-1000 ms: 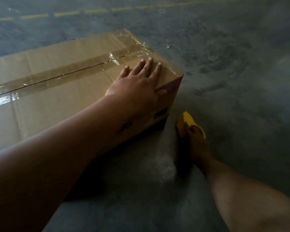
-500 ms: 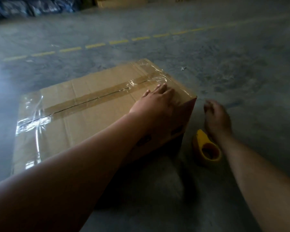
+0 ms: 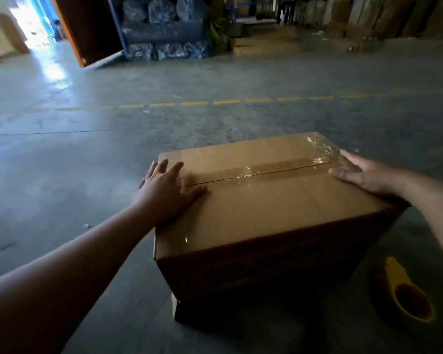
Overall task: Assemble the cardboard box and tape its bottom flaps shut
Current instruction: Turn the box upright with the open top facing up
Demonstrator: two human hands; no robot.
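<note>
A brown cardboard box (image 3: 271,205) stands on the concrete floor with its flaps shut on top. Clear tape (image 3: 261,172) runs along the centre seam and wraps over the far right edge. My left hand (image 3: 168,190) lies flat on the box's left end, fingers spread over the seam. My right hand (image 3: 363,173) rests flat on the right end by the taped edge. A yellow tape dispenser (image 3: 407,295) lies on the floor at the box's near right corner, touched by neither hand.
Grey concrete floor (image 3: 87,175) with a dashed yellow line (image 3: 228,102) across it. Wrapped bundles (image 3: 164,29) and an orange-edged rack stand at the back. Cardboard stacks line the far right, with a bright doorway far left.
The view has risen and the box now sits nearer the centre. My left hand went from the right end to the left end. My right hand left the floor for the right end.
</note>
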